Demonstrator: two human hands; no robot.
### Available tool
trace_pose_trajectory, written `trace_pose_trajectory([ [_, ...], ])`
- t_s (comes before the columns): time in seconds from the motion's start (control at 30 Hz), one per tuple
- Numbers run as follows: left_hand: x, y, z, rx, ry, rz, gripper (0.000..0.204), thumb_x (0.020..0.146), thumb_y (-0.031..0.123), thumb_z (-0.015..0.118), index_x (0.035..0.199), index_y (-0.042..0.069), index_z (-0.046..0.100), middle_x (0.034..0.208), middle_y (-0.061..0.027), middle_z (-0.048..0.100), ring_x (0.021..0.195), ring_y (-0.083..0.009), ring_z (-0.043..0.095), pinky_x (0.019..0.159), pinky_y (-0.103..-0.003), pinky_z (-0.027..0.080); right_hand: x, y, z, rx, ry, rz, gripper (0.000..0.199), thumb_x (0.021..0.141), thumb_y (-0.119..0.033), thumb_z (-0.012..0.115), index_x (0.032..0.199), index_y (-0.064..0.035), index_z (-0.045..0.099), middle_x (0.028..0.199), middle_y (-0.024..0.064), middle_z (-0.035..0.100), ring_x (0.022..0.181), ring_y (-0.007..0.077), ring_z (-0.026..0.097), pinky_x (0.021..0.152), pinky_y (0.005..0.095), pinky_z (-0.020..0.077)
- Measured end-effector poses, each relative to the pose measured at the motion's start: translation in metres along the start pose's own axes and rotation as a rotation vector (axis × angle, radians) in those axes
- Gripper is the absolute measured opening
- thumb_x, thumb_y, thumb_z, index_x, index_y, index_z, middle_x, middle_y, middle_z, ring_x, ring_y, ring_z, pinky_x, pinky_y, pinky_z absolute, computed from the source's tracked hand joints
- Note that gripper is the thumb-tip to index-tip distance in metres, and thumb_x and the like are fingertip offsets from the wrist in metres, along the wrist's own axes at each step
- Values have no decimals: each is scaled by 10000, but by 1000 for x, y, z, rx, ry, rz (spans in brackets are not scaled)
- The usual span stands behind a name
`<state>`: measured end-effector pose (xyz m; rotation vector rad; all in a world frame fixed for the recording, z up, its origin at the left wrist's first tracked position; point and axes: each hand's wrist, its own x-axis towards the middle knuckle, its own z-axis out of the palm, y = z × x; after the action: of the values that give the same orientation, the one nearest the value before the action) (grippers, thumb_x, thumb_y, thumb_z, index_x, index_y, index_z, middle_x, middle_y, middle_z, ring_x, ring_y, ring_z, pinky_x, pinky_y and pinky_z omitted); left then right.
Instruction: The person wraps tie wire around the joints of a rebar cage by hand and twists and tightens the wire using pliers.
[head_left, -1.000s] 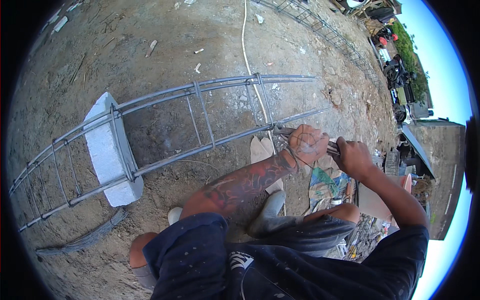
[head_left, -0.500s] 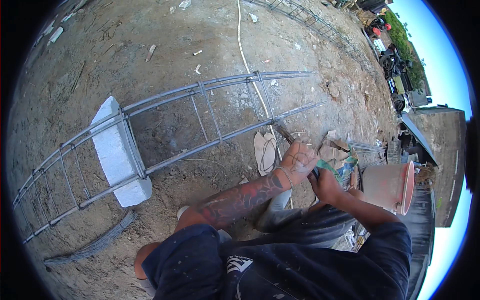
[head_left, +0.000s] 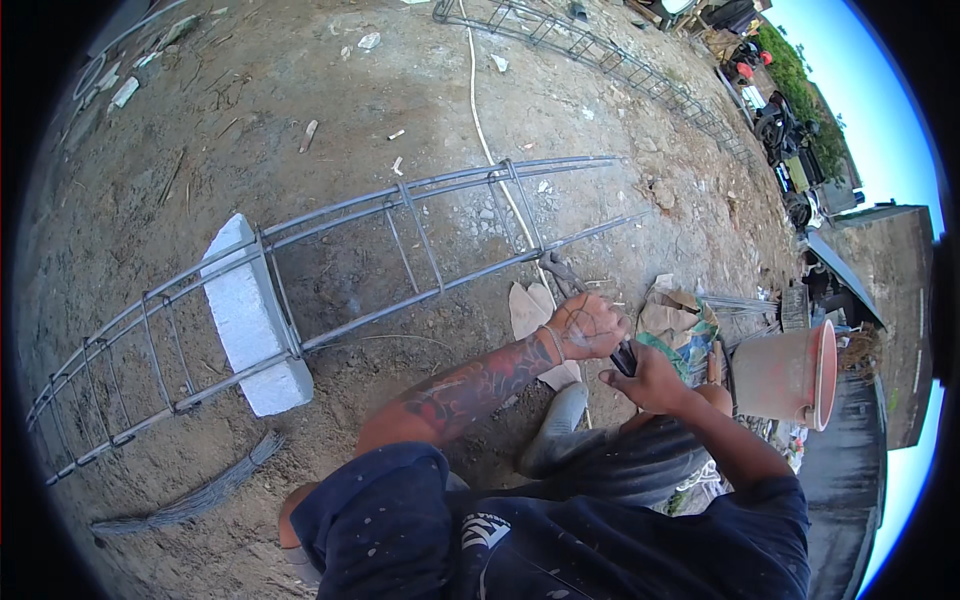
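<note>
A long steel rebar cage (head_left: 430,290) with rectangular ties rests across a white block (head_left: 250,320). Near the cage's right end is the dark metal head of what look like pincers (head_left: 562,272), close to the lower bar's corner tie; whether it grips wire there is too small to tell. My left hand (head_left: 590,326) is closed round the tool behind its head. Just behind it, my right hand (head_left: 652,378) is wrapped about the black handle end. Thin dark curved lines cross the back of my left hand; I cannot tell whether they are wire or markings.
A bundle of thin tie wire (head_left: 195,495) lies on the dirt at left. Torn brown paper (head_left: 530,310) is under my hands. A reddish bucket (head_left: 785,375) stands at right beside several thin rods (head_left: 740,308). Another cage (head_left: 600,55) and a pale hose (head_left: 482,110) lie beyond.
The view has shifted slightly, so the cage and block appear lower and further right. My right hand has turned a little, showing more of the black handle. Both hands keep hold of the tool.
</note>
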<state>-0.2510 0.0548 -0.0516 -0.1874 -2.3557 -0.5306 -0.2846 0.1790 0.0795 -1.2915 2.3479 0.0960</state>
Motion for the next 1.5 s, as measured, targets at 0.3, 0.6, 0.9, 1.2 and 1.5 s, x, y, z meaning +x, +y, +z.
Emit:
trace_pose_trajectory([
  [0.3, 24, -3, -38, -180, 343, -20, 149, 631, 203, 603, 713, 95, 540, 653, -62, 547, 696, -230, 580, 680, -346, 438, 5, -9, -48, -344, -9, 128, 265, 823, -252, 555, 813, 12, 542, 705, 249, 596, 637, 400, 592, 603, 458, 478],
  [0.6, 22, -2, -28, -166, 628, 2, 118, 684, 164, 606, 680, 71, 534, 640, -57, 556, 620, -219, 591, 547, -341, 441, 14, -17, -80, 761, -621, 469, 452, 824, -401, 591, 913, 35, 510, 747, 142, 622, 643, 234, 627, 540, 329, 485],
  [0.9, 50, -10, -41, -231, 131, -265, 166, 662, 212, 612, 716, 66, 555, 674, -114, 571, 692, -293, 591, 610, -378, 454, 32, -22, -80, -773, 29, 44, 274, 833, -223, 557, 874, 48, 560, 757, 227, 620, 677, 336, 628, 552, 382, 485],
  [1.2, 36, -1, -34, -106, 600, -94, 175, 643, 203, 649, 707, 79, 544, 675, -67, 546, 654, -228, 554, 613, -332, 455, 25, -49, -101, 204, -454, 473, 327, 820, -281, 626, 834, 41, 567, 726, 134, 621, 602, 205, 620, 511, 346, 478],
  [1.5, 53, -9, -61, -405, 135, -330, 188, 631, 219, 660, 752, 90, 598, 726, -120, 607, 764, -259, 601, 685, -385, 442, 22, -40, -107, -753, 77, -95, 307, 757, -190, 632, 895, 1, 435, 763, 174, 599, 753, 335, 609, 639, 414, 471],
])
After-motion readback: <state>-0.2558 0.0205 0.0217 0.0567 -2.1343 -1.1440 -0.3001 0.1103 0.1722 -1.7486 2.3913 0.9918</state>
